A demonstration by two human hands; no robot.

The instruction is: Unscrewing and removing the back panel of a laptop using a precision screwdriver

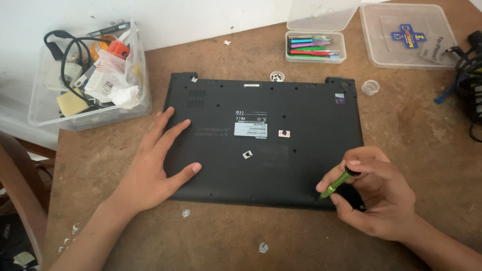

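A black laptop (pixel 266 115) lies upside down on the brown table (pixel 411 135), its base panel facing up with a white label in the middle. My left hand (pixel 153 168) rests flat on the laptop's near left corner, fingers spread. My right hand (pixel 374 193) grips a small green screwdriver (pixel 337 184), its tip pressed down at the laptop's near right edge.
A clear bin (pixel 85 75) of cables and odds stands at the far left. An open plastic case of coloured screwdrivers (pixel 315 47) and a clear lidded box (pixel 409 35) sit at the back. Two small clear caps (pixel 370 87) lie near the laptop. Black cables (pixel 472 75) hang at the right edge.
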